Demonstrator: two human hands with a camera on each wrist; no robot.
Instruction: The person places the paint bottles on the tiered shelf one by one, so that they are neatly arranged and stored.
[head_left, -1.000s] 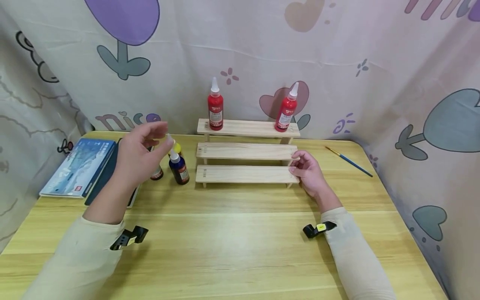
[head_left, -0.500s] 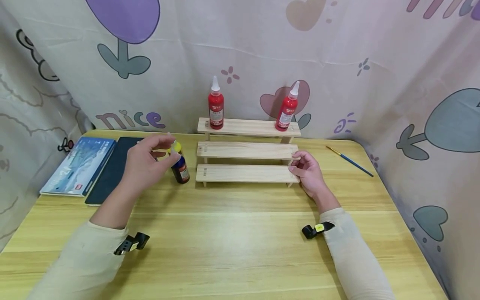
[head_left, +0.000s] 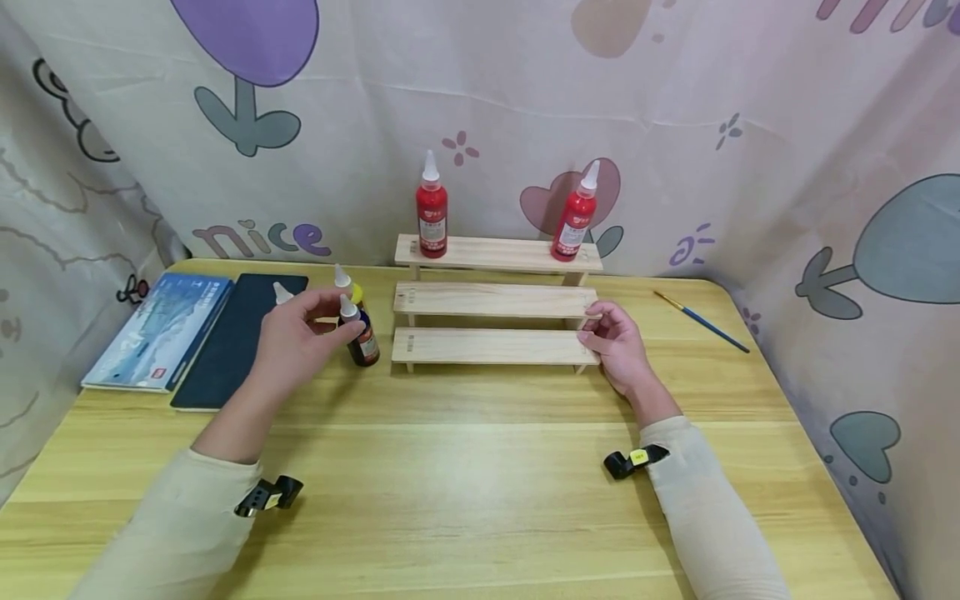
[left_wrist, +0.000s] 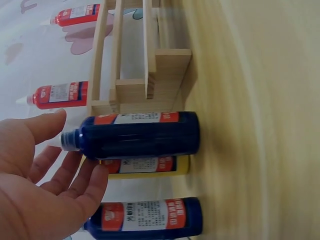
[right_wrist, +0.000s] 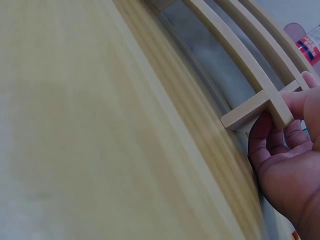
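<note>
Blue bottle (left_wrist: 142, 139) stands between parted left fingers (left_wrist: 95, 182); right fingers (right_wrist: 258, 144) pinch a wooden rack (head_left: 491, 346).

The left sleeve (head_left: 176, 512) and right sleeve (head_left: 701, 500) are light beige fabric with creases. The left camera (head_left: 285, 492) and right camera (head_left: 619, 466), attached at these sleeves, are black and angular. A yellow label (head_left: 639, 456) marks the right camera.
</note>
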